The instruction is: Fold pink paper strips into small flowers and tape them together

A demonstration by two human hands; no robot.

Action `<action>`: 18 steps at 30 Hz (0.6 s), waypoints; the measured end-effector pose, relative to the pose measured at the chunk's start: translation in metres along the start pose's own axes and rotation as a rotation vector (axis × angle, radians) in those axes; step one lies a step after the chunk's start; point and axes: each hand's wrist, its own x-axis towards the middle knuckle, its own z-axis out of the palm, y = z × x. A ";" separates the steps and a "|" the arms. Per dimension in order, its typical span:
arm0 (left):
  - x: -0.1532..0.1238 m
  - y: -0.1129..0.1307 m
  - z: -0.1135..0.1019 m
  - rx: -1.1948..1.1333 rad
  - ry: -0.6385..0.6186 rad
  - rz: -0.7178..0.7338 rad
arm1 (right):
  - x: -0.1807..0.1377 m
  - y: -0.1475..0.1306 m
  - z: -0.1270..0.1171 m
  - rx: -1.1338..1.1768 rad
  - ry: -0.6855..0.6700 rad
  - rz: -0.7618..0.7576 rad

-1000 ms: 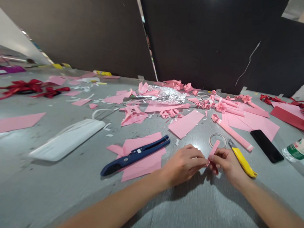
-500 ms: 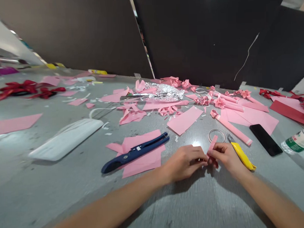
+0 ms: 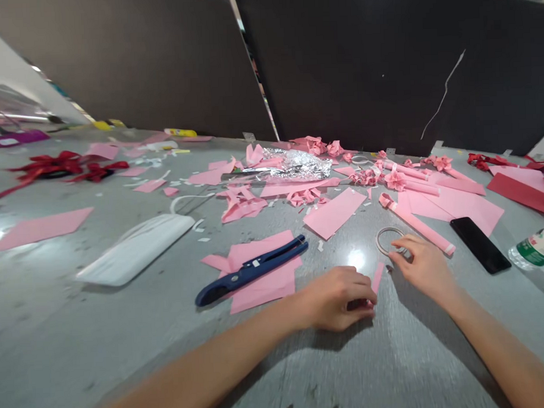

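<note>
My left hand (image 3: 340,298) rests on the grey table (image 3: 125,352) with its fingers closed on a small pink paper strip (image 3: 377,277), which sticks up to the right of the fingertips. My right hand (image 3: 424,265) has let go of the strip. It reaches forward, and its fingertips pinch the near rim of a clear tape ring (image 3: 388,235). A rolled pink paper tube (image 3: 418,225) lies just beyond the right hand.
Blue-handled cutters (image 3: 252,270) lie on pink paper scraps left of my hands. A black phone (image 3: 479,244) and a water bottle (image 3: 535,249) sit at the right, and a white pouch (image 3: 135,249) at the left. Foil (image 3: 300,164), pink paper flowers and sheets crowd the back.
My right hand left the pink strip and moved forward to the tape ring. The left hand kept the strip. The yellow cutter is now hidden under my right hand.
</note>
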 end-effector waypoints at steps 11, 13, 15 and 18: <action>0.000 -0.014 -0.006 0.195 0.318 -0.326 | -0.011 -0.012 0.005 -0.036 -0.047 -0.156; -0.001 -0.016 -0.003 0.257 0.287 -0.264 | -0.017 -0.022 0.005 0.042 -0.052 -0.268; -0.001 -0.016 -0.001 0.252 0.291 -0.217 | -0.021 -0.029 0.005 0.086 -0.048 -0.368; 0.002 -0.014 -0.003 0.127 0.343 -0.233 | -0.021 -0.030 0.004 0.144 -0.037 -0.380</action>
